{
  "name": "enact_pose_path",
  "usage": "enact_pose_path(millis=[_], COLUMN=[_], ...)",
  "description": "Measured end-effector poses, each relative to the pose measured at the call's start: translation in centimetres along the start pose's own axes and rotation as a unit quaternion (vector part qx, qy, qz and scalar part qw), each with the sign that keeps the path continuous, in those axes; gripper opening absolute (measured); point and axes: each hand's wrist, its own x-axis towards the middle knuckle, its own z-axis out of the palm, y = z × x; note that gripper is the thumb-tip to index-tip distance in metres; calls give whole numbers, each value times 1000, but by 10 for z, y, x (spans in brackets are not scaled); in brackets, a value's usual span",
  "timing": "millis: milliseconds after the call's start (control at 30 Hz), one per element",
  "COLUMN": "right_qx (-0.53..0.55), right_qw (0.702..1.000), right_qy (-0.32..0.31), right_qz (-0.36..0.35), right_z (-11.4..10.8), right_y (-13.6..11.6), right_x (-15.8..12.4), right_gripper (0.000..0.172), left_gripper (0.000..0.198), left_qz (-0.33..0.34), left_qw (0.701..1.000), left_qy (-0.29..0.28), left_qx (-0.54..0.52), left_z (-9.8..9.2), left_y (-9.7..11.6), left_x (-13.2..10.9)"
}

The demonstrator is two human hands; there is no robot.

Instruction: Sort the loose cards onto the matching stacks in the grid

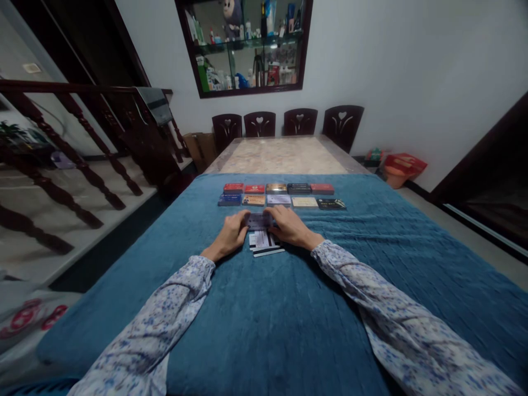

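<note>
Between my left hand [231,234] and my right hand [291,225] is a light purple card [258,221], gripped at its two short ends by fingers and thumbs. Whether it is one card or a thin stack I cannot tell. Just below it, several loose cards [266,242] with dark stripes lie overlapping on the blue cloth [264,308]. Beyond my hands, card stacks stand in two rows. The front row includes a blue stack [230,199], an orange stack [253,200], a lilac stack [279,199], a cream stack [304,202] and a black stack [331,204].
The back row has red stacks [234,187], a gold stack [276,188] and a dark stack [298,188]. Past the cloth lies a bare marble tabletop [284,154], with dark chairs [300,121] behind. A wooden railing [61,87] runs along the left; a white bag [33,319] sits at lower left.
</note>
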Motion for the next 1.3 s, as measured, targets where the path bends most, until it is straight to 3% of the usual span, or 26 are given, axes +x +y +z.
enact_pose_path(millis=[567, 933, 1300], right_qx=[-45, -43, -44], right_qw=[994, 996, 999], right_qy=[81, 69, 1], right_qz=[-50, -38, -27], right_z=[5, 1, -16], right_y=[15, 26, 42], right_x=[0, -1, 5], right_gripper=[50, 48, 49], left_gripper=[57, 54, 52], left_qz=[2, 39, 30], left_qw=[999, 997, 988], left_qy=[-23, -26, -99], left_qx=[42, 68, 112], left_z=[2, -1, -10], left_y=[5, 3, 16], left_x=[3, 17, 44])
